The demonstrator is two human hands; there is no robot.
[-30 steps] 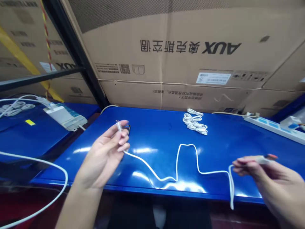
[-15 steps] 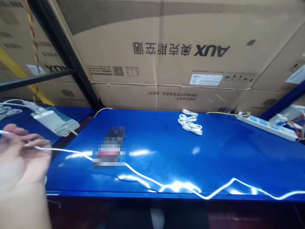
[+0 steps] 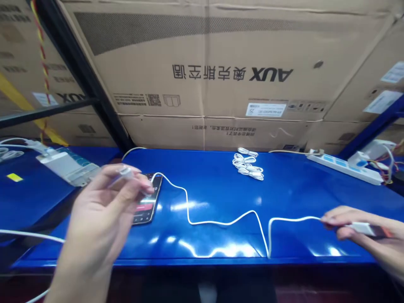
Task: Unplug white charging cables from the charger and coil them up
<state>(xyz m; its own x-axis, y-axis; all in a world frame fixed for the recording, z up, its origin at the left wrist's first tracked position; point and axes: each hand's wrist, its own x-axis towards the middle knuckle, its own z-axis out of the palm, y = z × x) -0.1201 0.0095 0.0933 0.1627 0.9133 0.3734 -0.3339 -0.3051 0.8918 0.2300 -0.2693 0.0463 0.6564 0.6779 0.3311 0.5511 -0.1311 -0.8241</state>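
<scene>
One white cable [image 3: 221, 223] sagging to the table [image 3: 315, 189] edge

The left hand [image 3: 97, 214] pinches a small white connector [image 3: 126, 172] in a narrow grip between thumb and fingers, directly above the phone [image 3: 147, 200]. The right hand [image 3: 356, 225], well right of the phone, holds a white plug [image 3: 362, 228] in an equally narrow grip. The cable runs between them, curving away from the phone's top corner in a loose wave and dipping to the table's front edge.

The main risk seems to be a sharp pull or a snag at that dip. Either could jerk the connector from the left grip or drag the cable across the phone, which lies right under those fingers. A dropped connector could strike the screen. The dip could also slide over the edge, and its weight would then tug at both hands.

Right of the phone, beyond the cable, lies a bundle of coiled white cables [image 3: 248, 166], with a power strip [image 3: 344, 168] farther along. Left of the phone sits a white box [image 3: 67, 168]. Cartons [image 3: 205, 84] printed AUX block the far side.
</scene>
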